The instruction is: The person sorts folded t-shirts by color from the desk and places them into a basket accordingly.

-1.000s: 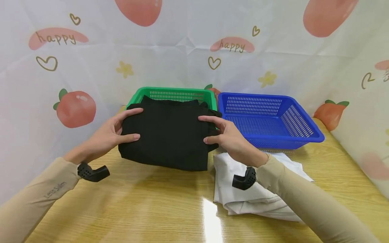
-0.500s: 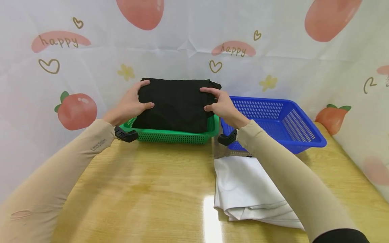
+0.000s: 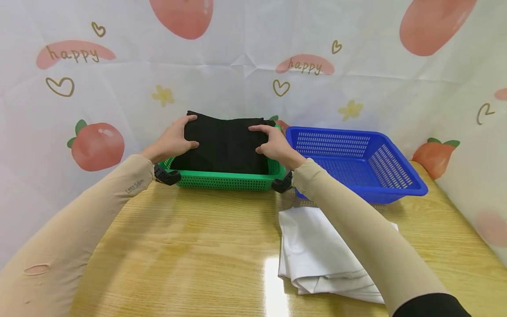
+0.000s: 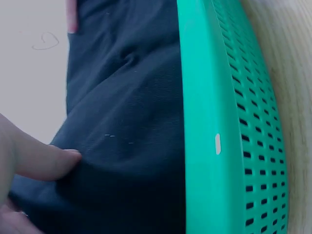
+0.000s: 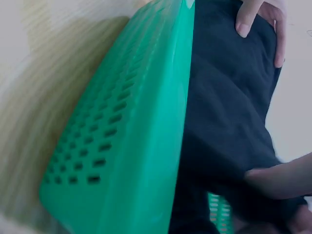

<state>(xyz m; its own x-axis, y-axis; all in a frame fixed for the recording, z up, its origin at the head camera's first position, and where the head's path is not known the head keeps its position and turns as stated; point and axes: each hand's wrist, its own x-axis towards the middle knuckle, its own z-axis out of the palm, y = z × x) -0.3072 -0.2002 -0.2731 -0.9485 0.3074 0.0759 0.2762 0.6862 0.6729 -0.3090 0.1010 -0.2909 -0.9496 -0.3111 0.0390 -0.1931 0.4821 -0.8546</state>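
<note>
A folded black garment [image 3: 225, 145], its exact kind not clear, sits partly inside the green plastic basket [image 3: 222, 180], its far edge raised. My left hand [image 3: 173, 137] grips its left side, thumb on the near face. At the opposite side my right hand [image 3: 276, 143] holds it the same way; in the right wrist view that thumb [image 5: 280, 180] presses into the fabric. The left wrist view shows the left thumb [image 4: 46, 161] denting the cloth beside the basket's rim. The garment's underside and the basket's floor are mostly hidden.
A blue plastic basket [image 3: 348, 167] stands to the right of the green one. Folded white cloth [image 3: 313, 251] lies on the wooden table [image 3: 190, 255] in front of it, partly under my right forearm. A printed white sheet [image 3: 229, 70] hangs right behind the baskets.
Both hands have carried the black garment away from me, from in front of the green basket to over it, then slightly down into it. The right hand has shifted a little left.
</note>
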